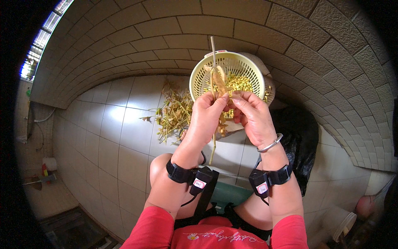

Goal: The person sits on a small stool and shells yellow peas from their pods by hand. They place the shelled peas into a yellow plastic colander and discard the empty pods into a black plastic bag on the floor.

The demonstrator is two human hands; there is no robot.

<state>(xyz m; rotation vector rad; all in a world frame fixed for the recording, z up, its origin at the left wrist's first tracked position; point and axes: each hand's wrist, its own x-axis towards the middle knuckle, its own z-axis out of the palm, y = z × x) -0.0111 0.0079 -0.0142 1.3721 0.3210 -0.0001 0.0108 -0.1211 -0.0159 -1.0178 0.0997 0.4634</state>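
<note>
My left hand (207, 113) grips a dried bean stalk (213, 77) that stands roughly upright in the view, with withered tan pods (220, 81) hanging from it. Close against it, my right hand (253, 116) has thumb and fingers pinched together by the pods; what lies between the fingertips is hidden. Both hands are over the near rim of a pale yellow plastic colander (195, 77). Many yellow-green shelled beans (241, 83) lie inside it.
Stripped stalks and pods (174, 112) lie heaped on the tiled floor left of the colander. Loose beans (268, 90) rest on the support beneath it. A black plastic bag (295, 133) is at the right. Behind rises a tiled wall (205, 26). A white bucket (337, 222) stands lower right.
</note>
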